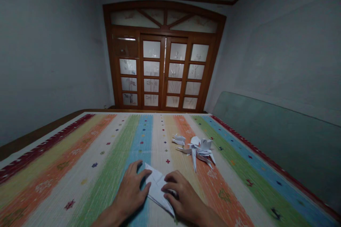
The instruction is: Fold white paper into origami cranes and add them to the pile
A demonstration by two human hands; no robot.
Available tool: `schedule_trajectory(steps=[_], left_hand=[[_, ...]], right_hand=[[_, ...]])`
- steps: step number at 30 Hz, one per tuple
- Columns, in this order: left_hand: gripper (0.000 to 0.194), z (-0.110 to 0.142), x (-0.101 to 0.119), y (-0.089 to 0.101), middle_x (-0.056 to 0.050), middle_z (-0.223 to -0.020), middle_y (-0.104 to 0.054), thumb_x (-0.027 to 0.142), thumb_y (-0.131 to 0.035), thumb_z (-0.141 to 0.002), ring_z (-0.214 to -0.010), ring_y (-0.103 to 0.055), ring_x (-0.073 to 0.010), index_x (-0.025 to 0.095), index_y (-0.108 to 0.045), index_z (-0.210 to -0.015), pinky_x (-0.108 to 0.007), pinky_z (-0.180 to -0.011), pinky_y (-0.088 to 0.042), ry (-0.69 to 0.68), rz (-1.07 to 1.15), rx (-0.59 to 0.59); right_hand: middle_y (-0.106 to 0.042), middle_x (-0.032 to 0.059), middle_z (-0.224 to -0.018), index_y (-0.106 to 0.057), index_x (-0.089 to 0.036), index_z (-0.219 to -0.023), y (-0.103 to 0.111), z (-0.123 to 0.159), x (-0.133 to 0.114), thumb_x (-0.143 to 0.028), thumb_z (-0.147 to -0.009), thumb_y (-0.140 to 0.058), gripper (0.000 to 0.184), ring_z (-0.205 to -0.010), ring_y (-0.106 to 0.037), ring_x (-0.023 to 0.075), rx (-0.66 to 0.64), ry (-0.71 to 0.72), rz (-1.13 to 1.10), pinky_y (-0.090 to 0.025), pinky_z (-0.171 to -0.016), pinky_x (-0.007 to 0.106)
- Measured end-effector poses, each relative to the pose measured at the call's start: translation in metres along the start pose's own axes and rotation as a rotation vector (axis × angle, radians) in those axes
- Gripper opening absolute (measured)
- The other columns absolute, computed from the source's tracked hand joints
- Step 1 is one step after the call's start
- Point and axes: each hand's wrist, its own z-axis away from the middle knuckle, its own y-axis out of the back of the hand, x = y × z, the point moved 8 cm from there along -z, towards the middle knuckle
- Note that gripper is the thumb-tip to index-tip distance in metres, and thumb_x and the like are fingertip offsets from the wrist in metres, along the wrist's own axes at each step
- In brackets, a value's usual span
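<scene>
A folded sheet of white paper (157, 186) lies low on the striped cloth, its pointed end aimed toward me and to the right. My left hand (131, 188) grips its left edge, thumb and fingers curled and touching the paper. On the other side, my right hand (181, 195) bends its fingers over the right edge and covers part of it. Beyond the right hand sit several white folded-paper pieces with long points (198, 149) in a cluster. Just left of that cluster is a smaller folded paper piece (179, 139).
A tablecloth with coloured stripes (106, 156) covers the table, whose wooden edge (21, 140) shows at the left. Along the right side stands a pale green panel (271, 127). Wooden doors with glass panes (163, 71) are at the far wall.
</scene>
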Motion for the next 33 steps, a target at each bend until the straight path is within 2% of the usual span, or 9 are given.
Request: schedule_trajectory(steps=[4,8,11,14,21,23,26,29,33], left_hand=[[0.032,0.003,0.001,-0.006,-0.013,-0.149,-0.052,0.019,-0.062,-0.088,-0.141,-0.042,-0.0396,0.025,-0.072,-0.118,-0.064,-0.111,-0.041,-0.109,-0.093,-0.025],[0.064,0.008,0.010,-0.021,-0.007,-0.157,-0.048,0.005,-0.051,-0.087,-0.147,-0.036,-0.0339,0.030,-0.051,-0.146,-0.060,-0.116,-0.039,-0.256,-0.102,-0.172],[0.085,0.011,0.012,-0.030,-0.002,-0.160,-0.043,-0.004,-0.048,-0.079,-0.149,-0.033,-0.0324,0.037,-0.040,-0.153,-0.061,-0.119,-0.034,-0.319,-0.092,-0.230],[0.084,0.013,0.006,-0.033,-0.003,-0.156,-0.048,-0.003,-0.049,-0.081,-0.146,-0.036,-0.0315,0.039,-0.039,-0.153,-0.061,-0.121,-0.030,-0.320,-0.078,-0.202],[0.070,0.013,0.008,-0.027,-0.007,-0.156,-0.049,0.012,-0.054,-0.093,-0.141,-0.044,-0.0347,0.037,-0.036,-0.156,-0.061,-0.118,-0.034,-0.343,-0.118,-0.187],[0.066,0.013,0.014,-0.023,-0.007,-0.161,-0.043,0.017,-0.049,-0.099,-0.146,-0.039,-0.0344,0.036,-0.029,-0.158,-0.061,-0.119,-0.033,-0.370,-0.127,-0.210],[0.067,0.015,0.024,-0.018,-0.005,-0.166,-0.032,0.019,-0.044,-0.103,-0.150,-0.034,-0.0293,0.033,-0.015,-0.162,-0.052,-0.121,-0.034,-0.436,-0.082,-0.235],[0.072,0.017,0.028,-0.018,-0.003,-0.167,-0.027,0.017,-0.043,-0.102,-0.150,-0.034,-0.0258,0.033,-0.005,-0.162,-0.045,-0.121,-0.037,-0.464,-0.039,-0.270],[0.072,0.016,0.028,-0.026,-0.003,-0.167,-0.027,0.019,-0.045,-0.102,-0.151,-0.032,-0.0282,0.034,-0.008,-0.162,-0.049,-0.120,-0.037,-0.464,-0.049,-0.310]], right_hand=[[-0.060,0.0120,-0.127,-0.074,-0.021,-0.105,0.003,-0.001,0.006,-0.024,-0.086,-0.070,0.019,-0.121,-0.055,0.0275,0.042,-0.132,-0.016,-0.045,-0.107,0.043],[-0.062,0.0118,-0.126,-0.071,-0.021,-0.109,0.002,-0.003,0.006,-0.030,-0.091,-0.065,0.021,-0.123,-0.054,0.0275,0.026,-0.168,-0.068,-0.042,-0.110,0.046],[-0.062,0.0117,-0.128,-0.065,-0.019,-0.121,-0.003,-0.004,0.006,-0.029,-0.079,-0.076,0.045,-0.122,-0.053,0.0283,-0.025,-0.127,-0.082,-0.040,-0.111,0.047],[-0.057,0.0144,-0.135,-0.061,-0.018,-0.129,-0.010,-0.002,0.010,-0.025,-0.066,-0.083,0.067,-0.127,-0.050,0.0308,-0.071,-0.116,-0.062,-0.039,-0.112,0.049],[-0.053,0.0165,-0.142,-0.070,-0.020,-0.124,-0.013,0.002,0.008,-0.024,-0.073,-0.076,0.051,-0.135,-0.045,0.0333,-0.074,-0.092,0.031,-0.037,-0.113,0.054],[-0.053,0.0176,-0.144,-0.070,-0.021,-0.125,-0.012,0.002,0.006,-0.023,-0.076,-0.073,0.049,-0.136,-0.045,0.0338,-0.096,-0.080,0.052,-0.037,-0.114,0.055],[-0.051,0.0173,-0.147,-0.070,-0.022,-0.126,-0.014,0.004,0.006,-0.024,-0.080,-0.071,0.046,-0.139,-0.045,0.0347,-0.130,-0.068,0.089,-0.037,-0.115,0.057],[-0.048,0.0160,-0.153,-0.065,-0.023,-0.132,-0.021,0.007,0.012,-0.025,-0.082,-0.069,0.050,-0.143,-0.041,0.0346,-0.115,-0.061,0.152,-0.037,-0.117,0.055],[-0.053,0.0158,-0.150,-0.063,-0.021,-0.134,-0.041,0.007,0.023,-0.032,-0.086,-0.069,0.050,-0.137,-0.050,0.0356,-0.079,0.012,0.291,-0.045,-0.114,0.050]])
